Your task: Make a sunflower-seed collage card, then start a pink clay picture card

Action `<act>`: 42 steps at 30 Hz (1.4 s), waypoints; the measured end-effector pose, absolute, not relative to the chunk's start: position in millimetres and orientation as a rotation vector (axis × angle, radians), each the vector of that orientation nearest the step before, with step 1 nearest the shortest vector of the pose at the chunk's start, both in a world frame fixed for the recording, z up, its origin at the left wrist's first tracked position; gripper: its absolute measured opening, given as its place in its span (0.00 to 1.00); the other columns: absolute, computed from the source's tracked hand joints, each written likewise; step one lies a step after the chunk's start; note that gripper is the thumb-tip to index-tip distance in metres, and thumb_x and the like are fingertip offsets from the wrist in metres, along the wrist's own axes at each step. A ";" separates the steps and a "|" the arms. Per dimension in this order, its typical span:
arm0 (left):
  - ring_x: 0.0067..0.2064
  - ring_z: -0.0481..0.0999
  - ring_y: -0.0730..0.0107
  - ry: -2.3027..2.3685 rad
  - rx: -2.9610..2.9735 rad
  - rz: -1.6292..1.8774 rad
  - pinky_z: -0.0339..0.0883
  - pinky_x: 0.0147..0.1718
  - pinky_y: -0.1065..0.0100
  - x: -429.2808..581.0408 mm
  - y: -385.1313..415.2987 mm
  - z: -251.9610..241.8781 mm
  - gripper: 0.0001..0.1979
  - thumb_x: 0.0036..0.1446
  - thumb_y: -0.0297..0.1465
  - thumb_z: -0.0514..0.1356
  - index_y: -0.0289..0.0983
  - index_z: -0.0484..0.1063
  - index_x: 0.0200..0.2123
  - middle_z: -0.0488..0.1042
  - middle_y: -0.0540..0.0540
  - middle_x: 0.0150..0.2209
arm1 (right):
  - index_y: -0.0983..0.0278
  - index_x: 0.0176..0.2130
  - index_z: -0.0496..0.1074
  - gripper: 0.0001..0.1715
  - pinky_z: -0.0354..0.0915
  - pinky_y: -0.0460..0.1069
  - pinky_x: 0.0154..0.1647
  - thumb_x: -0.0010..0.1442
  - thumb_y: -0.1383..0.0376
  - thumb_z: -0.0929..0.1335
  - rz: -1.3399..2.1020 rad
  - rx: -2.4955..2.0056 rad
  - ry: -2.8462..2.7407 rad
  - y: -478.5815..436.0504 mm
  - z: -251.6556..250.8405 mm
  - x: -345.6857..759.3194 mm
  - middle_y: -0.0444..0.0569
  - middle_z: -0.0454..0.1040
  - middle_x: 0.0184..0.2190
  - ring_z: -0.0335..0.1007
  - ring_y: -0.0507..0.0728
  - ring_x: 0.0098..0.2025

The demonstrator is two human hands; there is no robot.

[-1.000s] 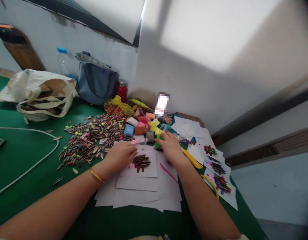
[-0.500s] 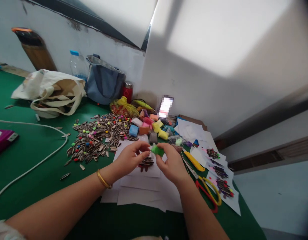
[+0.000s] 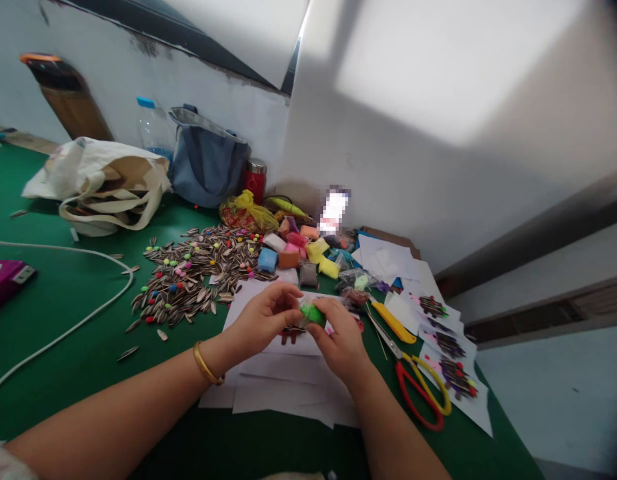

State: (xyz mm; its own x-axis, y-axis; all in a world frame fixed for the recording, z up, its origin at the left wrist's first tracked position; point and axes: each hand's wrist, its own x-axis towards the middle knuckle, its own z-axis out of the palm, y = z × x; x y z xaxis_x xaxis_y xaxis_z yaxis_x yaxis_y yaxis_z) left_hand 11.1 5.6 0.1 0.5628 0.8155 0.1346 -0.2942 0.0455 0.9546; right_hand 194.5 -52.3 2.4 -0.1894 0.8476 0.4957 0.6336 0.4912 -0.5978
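Both hands meet above a stack of white paper sheets (image 3: 283, 387) on the green table (image 3: 63, 293). My right hand (image 3: 338, 337) grips a small green lump of clay (image 3: 313, 313). My left hand (image 3: 265, 320), with a gold bangle at the wrist, has its fingertips pinched on the same lump. Under the hands lies a dark seed picture (image 3: 289, 331) on the top sheet, mostly hidden. A heap of sunflower seeds with small coloured balls (image 3: 198, 270) spreads to the left.
Coloured clay blocks (image 3: 293, 250) sit behind the hands. Red-and-yellow scissors (image 3: 421, 393) and a yellow knife (image 3: 394, 323) lie at right, beside finished seed pictures (image 3: 448, 357). Bags (image 3: 108, 180), a bottle (image 3: 147, 127), a red flask (image 3: 257, 180) and a white cable (image 3: 63, 327) are at left.
My right hand picked up the green clay from among the blocks and brought it over the paper. My left hand left the seed picture and pinched the clay.
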 end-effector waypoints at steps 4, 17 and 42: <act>0.23 0.72 0.76 0.523 1.345 0.989 0.69 0.20 0.74 11.5 5.8 1.0 0.09 0.56 0.32 0.64 0.39 0.66 0.36 0.68 0.55 0.27 | 0.61 0.48 0.70 0.11 0.64 0.55 0.48 0.66 0.61 0.65 0.341 -1.232 -1.868 -54.1 5.3 194.0 0.51 0.73 0.43 0.68 0.60 0.46; 0.34 0.71 0.68 0.592 2.582 1.132 0.65 0.33 0.67 -4.1 15.7 9.8 0.08 0.62 0.30 0.58 0.38 0.76 0.43 0.73 0.46 0.32 | 0.62 0.43 0.73 0.10 0.64 0.54 0.44 0.66 0.62 0.65 0.292 -1.342 -1.968 -57.3 11.2 189.3 0.51 0.75 0.38 0.68 0.60 0.42; 0.35 0.76 0.69 0.683 2.119 1.042 0.70 0.37 0.68 -3.2 13.0 8.9 0.05 0.58 0.29 0.63 0.40 0.78 0.37 0.77 0.47 0.34 | 0.61 0.41 0.73 0.07 0.64 0.53 0.41 0.65 0.62 0.66 0.316 -1.267 -1.878 -56.7 6.3 185.5 0.49 0.73 0.35 0.68 0.58 0.40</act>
State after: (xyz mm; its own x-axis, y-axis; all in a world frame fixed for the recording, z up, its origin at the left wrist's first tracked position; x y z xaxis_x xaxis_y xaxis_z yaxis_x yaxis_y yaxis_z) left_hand -3.2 13.0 8.9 0.5443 0.6927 0.4732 0.1573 -0.6384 0.7535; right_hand 185.5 -56.7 6.3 -0.1482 0.8576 0.4925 0.6493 0.4600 -0.6057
